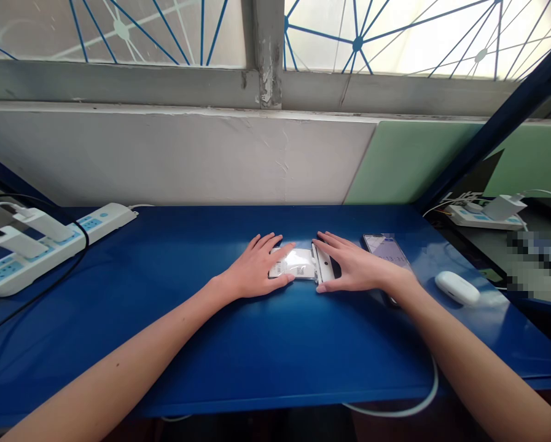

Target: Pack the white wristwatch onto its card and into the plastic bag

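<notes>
A small clear plastic packet [298, 264] with a white header strip [324, 265] and a printed label lies flat on the blue desk [266, 356]. Over its left end rests my left hand [259, 267], fingers stretched and apart, index finger and thumb along the packet's two long edges. My right hand [353, 264] is at the header end, its thumb and index finger spread to the strip's near and far corners. Both hands look open rather than closed around the packet. What is inside the packet I cannot make out.
A phone [388, 248] lies partly under my right wrist, with a white earbud case [457, 288] farther right. On the left stands a white power strip [95, 222] with plugged-in chargers and a black cable [84, 252]. A white cable [413, 410] hangs at the front edge.
</notes>
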`<state>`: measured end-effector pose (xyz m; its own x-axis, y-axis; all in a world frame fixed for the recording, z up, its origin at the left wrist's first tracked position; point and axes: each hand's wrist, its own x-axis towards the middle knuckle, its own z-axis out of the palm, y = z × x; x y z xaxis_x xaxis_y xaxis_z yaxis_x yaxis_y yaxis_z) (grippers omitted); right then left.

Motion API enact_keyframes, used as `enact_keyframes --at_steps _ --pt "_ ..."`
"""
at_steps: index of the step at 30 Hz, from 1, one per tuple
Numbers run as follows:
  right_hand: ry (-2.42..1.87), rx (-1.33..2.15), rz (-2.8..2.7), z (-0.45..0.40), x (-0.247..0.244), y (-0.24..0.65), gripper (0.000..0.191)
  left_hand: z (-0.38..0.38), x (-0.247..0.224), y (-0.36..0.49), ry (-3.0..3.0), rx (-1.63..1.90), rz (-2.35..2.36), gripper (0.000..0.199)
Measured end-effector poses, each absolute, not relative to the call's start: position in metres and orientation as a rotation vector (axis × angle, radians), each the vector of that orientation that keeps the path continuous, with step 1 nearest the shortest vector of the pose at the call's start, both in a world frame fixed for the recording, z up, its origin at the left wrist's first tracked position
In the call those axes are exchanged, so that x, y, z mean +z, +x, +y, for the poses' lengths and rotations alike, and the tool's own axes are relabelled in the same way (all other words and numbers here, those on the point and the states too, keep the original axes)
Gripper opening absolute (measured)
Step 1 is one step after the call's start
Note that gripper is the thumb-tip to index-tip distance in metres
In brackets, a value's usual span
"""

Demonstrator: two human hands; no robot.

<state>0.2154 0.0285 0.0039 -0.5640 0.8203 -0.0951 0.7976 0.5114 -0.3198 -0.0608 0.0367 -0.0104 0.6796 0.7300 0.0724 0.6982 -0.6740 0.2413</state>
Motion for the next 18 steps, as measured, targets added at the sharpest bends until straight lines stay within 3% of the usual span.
enact_keyframes --at_steps 5,18 --pt "-1.378 0.523 -2.61 0.027 0.008 0.208 0.081 0.036 -0.01 -0.061 2.705 0.267 1.153 0.068" --pt "-1.205 0.344 -2.643 0.024 0.002 0.194 0.061 0.037 -0.009 -0.061 2.745 0.135 1.176 0.071"
